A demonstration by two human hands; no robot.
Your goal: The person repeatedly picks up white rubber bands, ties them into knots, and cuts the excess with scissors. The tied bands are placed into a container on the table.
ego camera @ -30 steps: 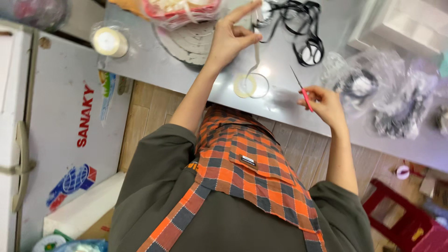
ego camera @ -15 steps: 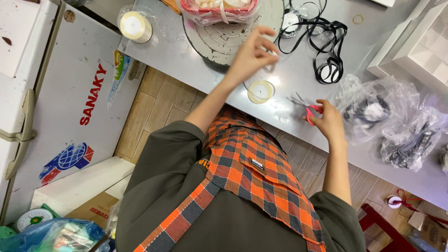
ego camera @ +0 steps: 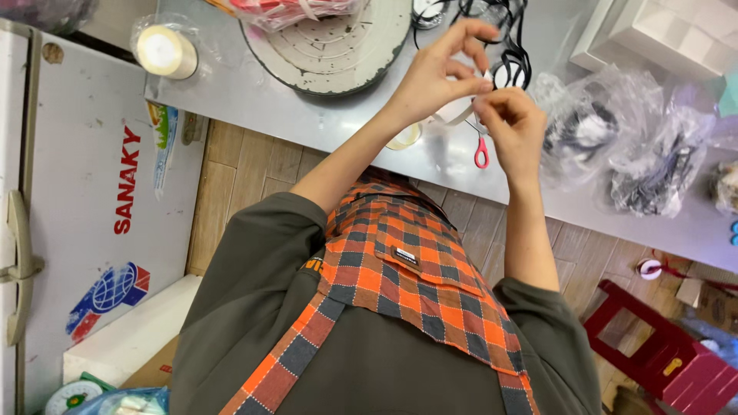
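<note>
My left hand (ego camera: 438, 73) and right hand (ego camera: 511, 131) meet above the grey table (ego camera: 254, 104), fingertips almost touching. Between them I pinch a pale strip of ribbon (ego camera: 455, 117) — its long axis slants from low on the left up toward my right fingers. My left thumb and forefinger are closed on its upper end, the other fingers fanned loose. My right hand is curled shut around red-handled scissors (ego camera: 481, 152), whose handle loop hangs down toward me — the blades are hidden in my fist. Just beyond my left wrist sits a round grey disc (ego camera: 338, 54); crumpled clear plastic bags (ego camera: 615, 138) lie to my right.
</note>
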